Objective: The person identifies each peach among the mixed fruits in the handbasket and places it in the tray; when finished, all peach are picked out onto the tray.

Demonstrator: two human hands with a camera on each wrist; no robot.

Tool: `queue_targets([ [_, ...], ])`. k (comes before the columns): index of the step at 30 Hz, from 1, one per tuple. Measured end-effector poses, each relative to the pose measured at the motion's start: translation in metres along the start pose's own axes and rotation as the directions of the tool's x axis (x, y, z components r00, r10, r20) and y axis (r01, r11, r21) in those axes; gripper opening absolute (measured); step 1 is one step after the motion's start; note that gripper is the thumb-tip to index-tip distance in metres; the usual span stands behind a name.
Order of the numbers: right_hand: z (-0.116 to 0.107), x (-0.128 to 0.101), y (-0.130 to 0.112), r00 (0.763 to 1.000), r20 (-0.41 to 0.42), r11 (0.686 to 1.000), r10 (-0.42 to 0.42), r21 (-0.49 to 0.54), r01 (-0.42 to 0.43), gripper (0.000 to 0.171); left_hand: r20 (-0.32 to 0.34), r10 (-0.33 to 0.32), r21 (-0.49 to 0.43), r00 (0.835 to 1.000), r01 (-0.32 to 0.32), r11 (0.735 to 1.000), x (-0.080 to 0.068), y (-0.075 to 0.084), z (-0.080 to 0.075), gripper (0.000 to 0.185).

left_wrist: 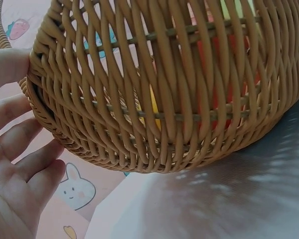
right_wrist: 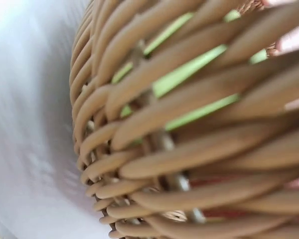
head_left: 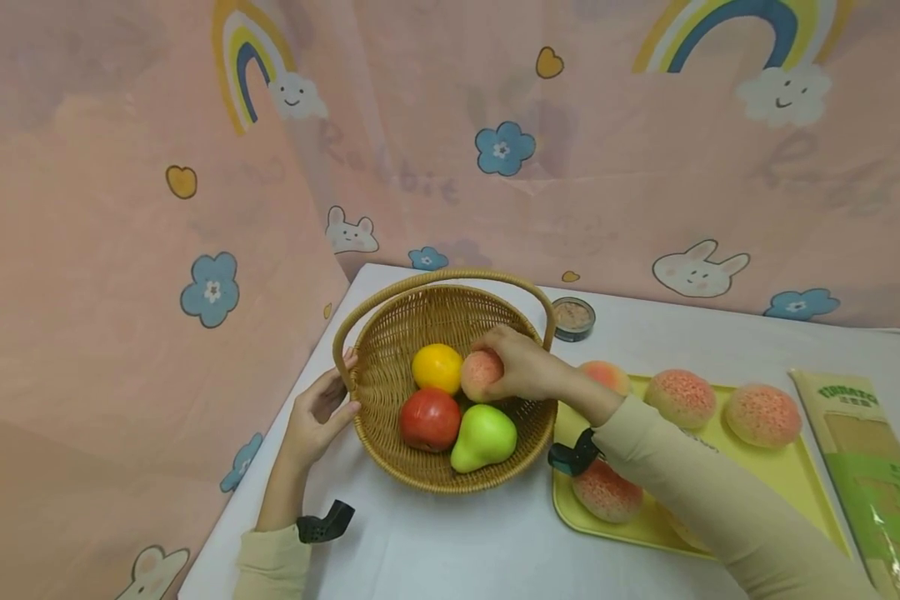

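Observation:
In the head view my right hand (head_left: pixel 521 362) reaches into a wicker basket (head_left: pixel 378 425) and holds a small pink peach (head_left: pixel 482 375) with its fingers and thumb. Beside the peach lie a yellow lemon-like fruit (head_left: pixel 437 368), a red apple-like fruit (head_left: pixel 429 419) and a green pear (head_left: pixel 485 437), all inside the basket. My left hand (head_left: pixel 315 417) holds the basket's left rim near the foot of the arched handle. The left wrist view shows its thumb and fingers (left_wrist: pixel 17 134) against the rim. Basket weave fills much of the right wrist view, hiding the right hand.
A yellow tray (head_left: pixel 776 492) with several pink speckled round pieces stands right of the basket, partly under my right forearm. Behind the basket's right side is a small round container (head_left: pixel 573 317). A green and tan package (head_left: pixel 870 467) lies at the far right.

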State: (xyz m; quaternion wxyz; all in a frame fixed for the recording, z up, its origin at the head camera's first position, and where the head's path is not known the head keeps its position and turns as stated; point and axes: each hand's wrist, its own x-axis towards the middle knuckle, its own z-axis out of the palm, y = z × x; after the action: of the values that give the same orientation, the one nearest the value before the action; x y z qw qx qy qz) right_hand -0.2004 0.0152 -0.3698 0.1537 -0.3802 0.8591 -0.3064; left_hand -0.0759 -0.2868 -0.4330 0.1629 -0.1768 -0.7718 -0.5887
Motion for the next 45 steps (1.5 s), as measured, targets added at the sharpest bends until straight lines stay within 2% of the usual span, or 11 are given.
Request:
queue_targets([
  [11,-0.003,-0.006,0.004,0.992,-0.082,0.974,-0.101,0.197,0.115,0.061,0.005,-0.014,-0.014,1.0,0.014,1.0,0.0,-0.002,0.003,0.055],
  [22,-0.015,-0.03,-0.019,0.98,-0.143,0.953,-0.136,0.252,0.169,0.071,0.004,-0.011,-0.004,1.0,0.011,1.0,0.001,-0.003,0.005,0.054],
  [30,-0.017,-0.059,-0.019,0.973,-0.208,0.945,-0.097,0.287,0.156,0.074,0.005,0.014,-0.076,1.0,-0.014,0.997,-0.001,-0.003,0.004,0.054],
  [37,-0.019,-0.095,-0.009,0.969,-0.244,0.876,-0.026,0.462,0.14,0.077,-0.006,0.014,-0.069,1.0,-0.014,0.998,-0.005,-0.002,0.0,0.052],
  [41,-0.023,-0.122,0.005,0.959,-0.282,0.875,0.009,0.467,0.129,0.078,-0.009,0.004,-0.066,1.0,-0.005,0.998,-0.006,-0.001,0.0,0.052],
  [45,-0.026,-0.151,0.022,0.942,-0.33,0.899,0.068,0.43,0.086,0.078,-0.01,0.0,-0.068,1.0,-0.001,0.998,-0.004,0.0,0.001,0.053],
])
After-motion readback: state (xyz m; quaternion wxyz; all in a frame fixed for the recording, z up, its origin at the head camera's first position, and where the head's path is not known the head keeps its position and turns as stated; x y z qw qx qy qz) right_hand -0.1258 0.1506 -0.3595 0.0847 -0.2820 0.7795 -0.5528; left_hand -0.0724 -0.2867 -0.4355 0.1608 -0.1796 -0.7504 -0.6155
